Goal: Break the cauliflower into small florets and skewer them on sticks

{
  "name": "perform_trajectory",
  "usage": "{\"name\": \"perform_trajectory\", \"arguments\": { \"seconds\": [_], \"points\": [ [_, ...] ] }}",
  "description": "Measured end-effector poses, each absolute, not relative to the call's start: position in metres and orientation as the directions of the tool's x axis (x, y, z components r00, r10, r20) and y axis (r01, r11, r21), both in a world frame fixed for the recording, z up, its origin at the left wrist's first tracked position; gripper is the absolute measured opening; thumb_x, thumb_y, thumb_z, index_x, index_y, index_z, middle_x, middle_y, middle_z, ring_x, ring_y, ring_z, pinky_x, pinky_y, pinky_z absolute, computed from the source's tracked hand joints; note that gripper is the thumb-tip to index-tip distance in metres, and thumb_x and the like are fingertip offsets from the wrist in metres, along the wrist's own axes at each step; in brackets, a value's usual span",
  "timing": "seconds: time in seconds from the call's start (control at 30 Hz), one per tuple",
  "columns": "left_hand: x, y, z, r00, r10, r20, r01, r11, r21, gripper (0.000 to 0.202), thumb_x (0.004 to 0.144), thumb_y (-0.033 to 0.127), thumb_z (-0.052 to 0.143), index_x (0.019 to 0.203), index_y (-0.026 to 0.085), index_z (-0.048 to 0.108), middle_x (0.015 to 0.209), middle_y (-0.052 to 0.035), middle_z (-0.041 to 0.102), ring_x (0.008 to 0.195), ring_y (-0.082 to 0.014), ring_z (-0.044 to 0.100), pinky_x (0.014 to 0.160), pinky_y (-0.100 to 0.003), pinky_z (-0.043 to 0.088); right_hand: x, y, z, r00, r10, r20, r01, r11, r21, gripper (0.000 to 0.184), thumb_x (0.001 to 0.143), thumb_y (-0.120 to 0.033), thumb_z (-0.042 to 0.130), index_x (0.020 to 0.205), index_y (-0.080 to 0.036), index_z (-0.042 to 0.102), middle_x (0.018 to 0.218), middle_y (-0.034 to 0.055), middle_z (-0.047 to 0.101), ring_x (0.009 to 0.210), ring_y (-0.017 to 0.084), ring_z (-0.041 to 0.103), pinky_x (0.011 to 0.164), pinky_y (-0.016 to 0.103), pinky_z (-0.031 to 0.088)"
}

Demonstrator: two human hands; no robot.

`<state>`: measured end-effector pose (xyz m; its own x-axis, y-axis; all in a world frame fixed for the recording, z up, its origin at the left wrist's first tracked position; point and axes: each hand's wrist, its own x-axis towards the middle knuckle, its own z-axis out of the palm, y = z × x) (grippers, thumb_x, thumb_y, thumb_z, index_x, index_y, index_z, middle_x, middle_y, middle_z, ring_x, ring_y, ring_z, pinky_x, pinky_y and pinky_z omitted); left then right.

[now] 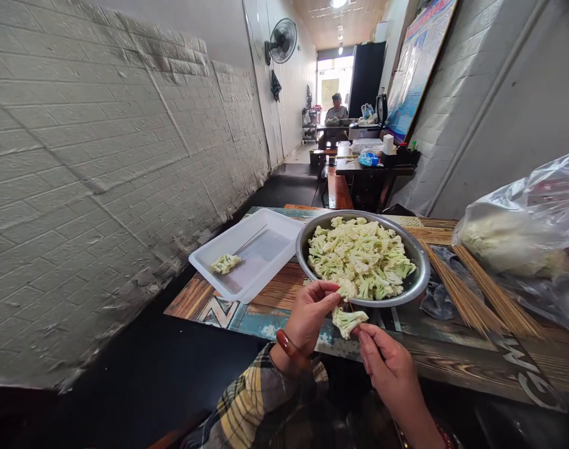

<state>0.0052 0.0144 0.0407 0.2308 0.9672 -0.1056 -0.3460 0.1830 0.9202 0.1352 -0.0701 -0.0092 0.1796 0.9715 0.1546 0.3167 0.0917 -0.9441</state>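
Note:
My left hand [310, 315], with a reddish-brown bangle at the wrist, is closed in a pinch at the near rim of a metal basin [422, 274]. A pale cauliflower floret [347, 289] shows at its fingertips; whether a skewer is also in them I cannot tell. Just below and to the right, my right hand [387, 358] grips another cauliflower floret [349, 322] by its stem end, close under the left fingertips. Cut cauliflower [359, 252] is heaped in the basin. Left of it, a white plastic tray [247, 293] holds cauliflower [225, 264] on a thin skewer [252, 238].
Bundles of bamboo skewers [466, 293] lie right of the basin on a dark cloth [438, 299]. Beyond them is a clear plastic bag [522, 231] with pale contents. A brick wall [125, 156] runs along the left. A person [336, 111] sits at a far table.

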Motion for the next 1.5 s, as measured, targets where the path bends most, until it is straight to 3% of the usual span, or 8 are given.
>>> {"name": "perform_trajectory", "arguments": {
  "seconds": [0.3,1.1,1.5],
  "points": [
    [-0.001,0.016,0.04,0.209,0.974,-0.082,-0.346,0.153,0.926,0.022,0.061,0.028,0.075,0.074,0.013,0.065,0.06,-0.0006,0.061,0.055,-0.0104,0.055,0.058,-0.023,0.04,0.13,-0.068,-0.006,0.159,0.965,0.207,0.37,0.136,-0.919,0.039,0.088,-0.05,0.047,0.093,-0.02,0.072,0.046,-0.0011,0.055,0.039,0.013,0.049,0.04,0.022,0.042],
    [-0.007,0.004,0.043,0.17,0.983,-0.066,-0.31,0.117,0.944,0.017,0.064,0.027,0.072,0.075,0.014,0.07,0.068,-0.0031,0.066,0.063,-0.0131,0.059,0.066,-0.025,0.046,0.127,-0.07,-0.004,0.169,0.956,0.238,0.429,0.147,-0.891,0.04,0.087,-0.05,0.048,0.089,-0.018,0.072,0.046,-0.0005,0.057,0.047,0.016,0.058,0.043,0.022,0.046],
    [-0.011,0.005,0.04,0.158,0.986,-0.06,-0.328,0.11,0.938,0.015,0.065,0.024,0.071,0.075,0.013,0.069,0.065,-0.0024,0.065,0.061,-0.0119,0.059,0.064,-0.024,0.045,0.126,-0.072,-0.008,0.147,0.97,0.196,0.401,0.123,-0.908,0.039,0.087,-0.048,0.048,0.092,-0.017,0.071,0.049,0.0008,0.059,0.047,0.016,0.058,0.042,0.023,0.045]
  ]
}}
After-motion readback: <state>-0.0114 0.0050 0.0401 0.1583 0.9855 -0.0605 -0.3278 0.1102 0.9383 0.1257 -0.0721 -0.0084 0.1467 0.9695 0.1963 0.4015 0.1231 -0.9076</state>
